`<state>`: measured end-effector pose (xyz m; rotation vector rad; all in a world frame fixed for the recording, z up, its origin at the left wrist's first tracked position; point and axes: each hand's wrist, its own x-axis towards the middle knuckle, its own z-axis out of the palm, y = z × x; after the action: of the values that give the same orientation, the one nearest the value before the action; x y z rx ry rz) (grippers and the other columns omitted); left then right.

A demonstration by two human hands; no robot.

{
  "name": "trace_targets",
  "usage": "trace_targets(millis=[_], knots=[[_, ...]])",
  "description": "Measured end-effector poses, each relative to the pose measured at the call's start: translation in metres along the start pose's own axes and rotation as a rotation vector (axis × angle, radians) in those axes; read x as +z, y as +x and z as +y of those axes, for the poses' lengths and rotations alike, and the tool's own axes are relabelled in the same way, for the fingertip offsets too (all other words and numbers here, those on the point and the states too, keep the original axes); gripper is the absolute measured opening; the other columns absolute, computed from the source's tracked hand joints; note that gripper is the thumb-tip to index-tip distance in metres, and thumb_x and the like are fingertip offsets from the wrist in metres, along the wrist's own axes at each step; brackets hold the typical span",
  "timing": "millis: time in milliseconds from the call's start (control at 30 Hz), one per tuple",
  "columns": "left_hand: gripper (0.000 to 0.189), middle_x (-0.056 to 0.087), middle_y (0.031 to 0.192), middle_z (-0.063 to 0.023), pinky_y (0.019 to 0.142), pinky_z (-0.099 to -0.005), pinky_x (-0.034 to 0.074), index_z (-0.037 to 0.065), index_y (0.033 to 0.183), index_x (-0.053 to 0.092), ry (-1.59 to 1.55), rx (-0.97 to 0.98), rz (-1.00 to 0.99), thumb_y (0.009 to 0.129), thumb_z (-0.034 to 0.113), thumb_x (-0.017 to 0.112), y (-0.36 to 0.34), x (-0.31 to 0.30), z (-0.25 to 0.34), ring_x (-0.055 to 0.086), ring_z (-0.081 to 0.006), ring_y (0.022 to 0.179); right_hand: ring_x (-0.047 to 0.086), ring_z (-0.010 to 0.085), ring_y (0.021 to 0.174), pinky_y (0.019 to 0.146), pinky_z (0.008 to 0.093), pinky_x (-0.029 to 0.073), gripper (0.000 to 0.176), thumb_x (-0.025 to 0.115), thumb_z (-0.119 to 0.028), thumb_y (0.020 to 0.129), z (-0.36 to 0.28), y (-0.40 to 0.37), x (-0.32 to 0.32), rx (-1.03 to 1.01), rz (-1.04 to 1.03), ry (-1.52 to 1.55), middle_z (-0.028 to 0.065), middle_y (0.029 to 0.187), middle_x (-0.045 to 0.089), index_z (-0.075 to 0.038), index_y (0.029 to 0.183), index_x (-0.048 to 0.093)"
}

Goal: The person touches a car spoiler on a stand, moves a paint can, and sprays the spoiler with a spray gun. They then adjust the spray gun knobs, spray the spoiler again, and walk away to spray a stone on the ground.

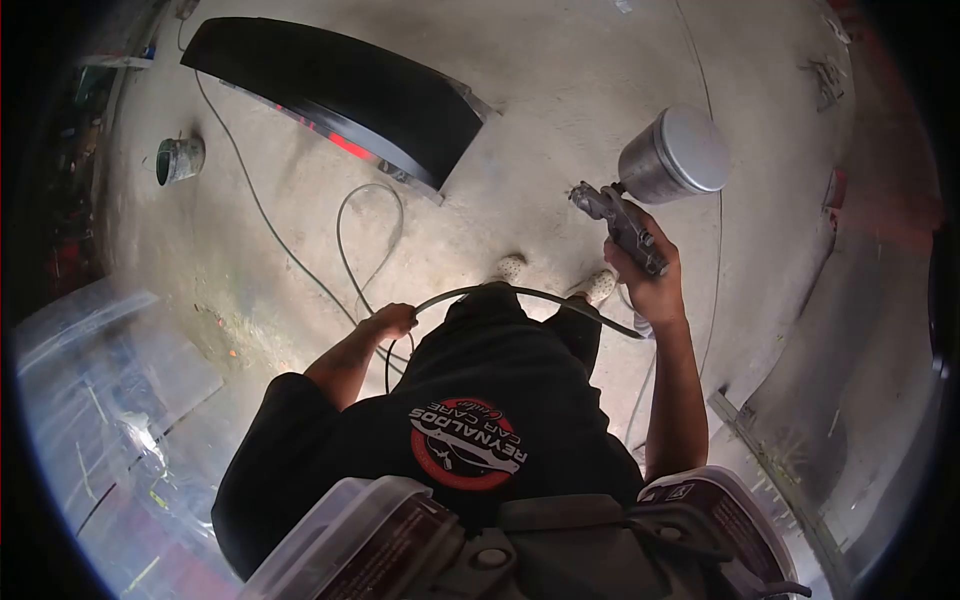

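Observation:
My right hand (648,268) is wrapped round the handle of a spray gun (620,222), out to the right of my body. A silver paint cup (676,156) is attached to the gun. My left hand (392,321) is closed on a dark air hose (440,297), which arcs across in front of my waist towards the right. Ahead and to the left stands a long, curved black panel (340,85), with a red strip (338,143) along its near lower side. The gun's nozzle is well apart from the panel.
The hose (255,190) loops over the concrete floor (520,100) left of my feet. A bucket (180,161) stands at the far left. Clear plastic sheeting (110,390) lies lower left. Respirator parts (560,545) fill the bottom edge. A long strip (775,475) lies lower right.

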<state>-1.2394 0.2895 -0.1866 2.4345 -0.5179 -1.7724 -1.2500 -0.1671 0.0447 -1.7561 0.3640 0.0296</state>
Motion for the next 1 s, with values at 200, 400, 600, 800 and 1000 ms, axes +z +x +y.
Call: trace_targets(millis=[200,400,600,800,1000], knots=[[0.032,0.069,0.101,-0.0227,0.086,-0.0502,0.051,0.003,0.104,0.066,-0.360,-0.058,0.204,0.094,0.032,0.057,0.007,0.069,0.073,0.065,-0.0425,0.102,0.056,0.0063,0.077,0.072,0.0222,0.046,0.045,0.067,-0.004,0.089,0.009,0.075,-0.065,-0.002,-0.078,0.097,0.0009,0.089,0.065,-0.003,0.133,0.058],[0.030,0.071,0.096,-0.0200,0.082,-0.0465,0.052,0.005,0.108,0.067,-0.729,-0.203,0.308,0.096,0.031,0.059,-0.007,0.070,0.258,0.069,-0.0357,0.094,0.063,0.0120,0.087,0.084,0.0263,0.049,0.048,0.067,-0.002,0.084,-0.009,0.113,-0.146,-0.115,-0.806,-0.059,0.0083,0.097,0.070,-0.004,0.132,0.060],[0.028,0.072,0.087,-0.0135,0.075,-0.0396,0.054,0.005,0.105,0.068,-1.069,-0.188,0.406,0.096,0.030,0.060,-0.005,0.069,0.385,0.070,-0.0245,0.081,0.056,0.0092,0.078,0.076,0.0244,0.047,0.051,0.070,-0.009,0.085,-0.057,0.231,-0.150,-0.404,-1.002,-0.253,0.0014,0.088,0.064,-0.008,0.134,0.058],[0.027,0.072,0.085,-0.0165,0.071,-0.0416,0.055,0.003,0.110,0.067,-1.214,-0.300,0.571,0.096,0.025,0.056,0.047,0.025,0.466,0.072,-0.0267,0.075,0.063,0.0131,0.081,0.070,0.0286,0.053,0.051,0.069,-0.013,0.082,-0.127,0.369,-0.073,-0.478,-0.838,-0.229,0.0056,0.095,0.069,-0.009,0.132,0.059],[0.033,0.069,0.096,-0.0278,0.081,-0.0500,0.053,0.001,0.106,0.067,-1.303,-0.418,0.629,0.092,0.030,0.060,0.095,-0.035,0.469,0.067,-0.0432,0.096,0.063,0.0108,0.074,0.057,0.0278,0.052,0.051,0.069,-0.013,0.083,-0.149,0.417,-0.072,-0.416,-0.885,-0.274,0.0036,0.090,0.068,-0.008,0.133,0.059]])
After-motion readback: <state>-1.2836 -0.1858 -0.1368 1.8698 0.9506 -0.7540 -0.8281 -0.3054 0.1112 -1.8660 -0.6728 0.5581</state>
